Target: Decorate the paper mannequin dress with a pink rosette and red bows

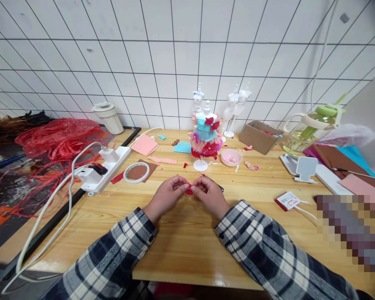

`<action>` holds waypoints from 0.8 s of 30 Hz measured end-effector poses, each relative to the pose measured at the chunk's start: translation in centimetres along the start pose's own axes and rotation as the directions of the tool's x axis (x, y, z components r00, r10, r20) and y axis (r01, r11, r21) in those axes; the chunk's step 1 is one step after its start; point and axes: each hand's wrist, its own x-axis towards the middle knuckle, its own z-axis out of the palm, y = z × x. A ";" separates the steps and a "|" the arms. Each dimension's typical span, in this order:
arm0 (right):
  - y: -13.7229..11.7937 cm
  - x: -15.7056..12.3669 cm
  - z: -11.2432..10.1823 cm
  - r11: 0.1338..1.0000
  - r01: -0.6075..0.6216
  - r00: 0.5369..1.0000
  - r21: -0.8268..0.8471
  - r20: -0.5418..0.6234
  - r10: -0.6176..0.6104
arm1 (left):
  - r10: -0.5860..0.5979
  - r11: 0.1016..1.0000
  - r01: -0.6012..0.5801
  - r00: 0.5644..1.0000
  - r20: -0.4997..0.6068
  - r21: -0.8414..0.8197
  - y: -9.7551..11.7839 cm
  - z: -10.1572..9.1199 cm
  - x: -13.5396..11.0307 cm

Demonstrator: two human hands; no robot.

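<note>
Between the fingertips of both hands is a small piece of red crepe paper [189,191], gathered into folds. My left hand [172,189] pinches its left side, and my right hand [210,193] pinches the right. Partly behind my right hand lies a dark-handled tool [217,183], perhaps scissors; most of it is hidden. Just beyond the hands stands a small white dress form [201,166] wearing a layered paper dress [206,135] in turquoise, peach and red, with a red bow [211,123] on the chest.
A pink bowl [231,158] of scraps sits right of the dress form. To the left are a tape roll [136,172], pink paper [144,144] and a power strip [108,171] with cables. A cardboard box [259,137], drink jug [312,129] and phone stand [306,168] are at right.
</note>
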 end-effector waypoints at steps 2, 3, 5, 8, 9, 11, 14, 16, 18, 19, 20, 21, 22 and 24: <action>0.1 0.1 0.0 1.000 0.020 1.000 0.004 -0.018 -0.020 | -0.032 0.998 0.032 0.999 0.008 -0.045 -0.2 0.0 0.1; 0.2 0.1 0.0 1.000 0.030 0.999 0.002 -0.022 -0.030 | -0.047 0.997 0.048 0.999 0.018 -0.057 -0.4 0.0 0.1; 0.3 0.1 0.0 0.999 0.042 0.999 0.003 -0.021 -0.042 | -0.067 0.996 0.069 0.997 0.042 -0.056 -0.6 0.0 0.2; 0.4 0.2 0.0 0.999 0.037 0.999 0.037 -0.009 -0.037 | -0.063 0.997 0.065 0.996 0.057 -0.034 -0.8 0.0 0.2; 0.4 0.3 0.0 0.998 0.029 1.000 0.054 -0.002 -0.029 | -0.057 0.998 0.058 0.997 0.051 -0.024 -0.8 0.0 0.1; 0.4 0.3 0.0 0.997 0.006 1.000 0.077 0.011 -0.007 | -0.036 0.999 0.036 0.999 0.035 -0.002 -0.6 0.0 0.1; 0.4 0.3 0.0 0.997 0.008 1.000 0.070 0.008 -0.008 | -0.009 1.000 0.008 1.000 0.014 0.017 -0.2 -0.1 0.0; 0.3 0.2 0.0 0.998 0.034 0.999 0.049 0.010 -0.034 | -0.010 1.000 0.010 1.000 0.010 0.022 -0.1 -0.1 -0.1; 0.1 0.1 0.0 0.999 0.052 0.999 0.004 0.013 -0.052 | -0.024 0.999 0.023 0.999 0.032 0.035 -0.2 -0.1 -0.1; 0.0 0.1 -0.1 0.998 0.054 0.998 -0.025 0.012 -0.054 | -0.029 0.999 0.027 0.998 0.048 0.041 -0.3 -0.1 -0.1; 0.0 0.0 -0.1 0.997 0.054 0.999 -0.050 0.006 -0.053 | -0.031 0.999 0.028 0.997 0.067 0.046 -0.4 -0.1 -0.1; -0.1 0.1 -0.1 0.996 0.052 0.999 -0.065 -0.005 -0.053 | -0.032 0.998 0.028 0.996 0.083 0.047 -0.5 0.0 0.0; -0.1 0.1 -0.2 0.996 0.051 0.998 -0.068 -0.018 -0.052 | -0.031 0.999 0.027 0.995 0.091 0.043 -0.6 0.0 0.0; -0.1 0.1 -0.3 0.998 0.051 0.998 -0.044 -0.045 -0.053 | -0.030 0.999 0.029 0.996 0.087 0.015 -0.6 0.1 0.0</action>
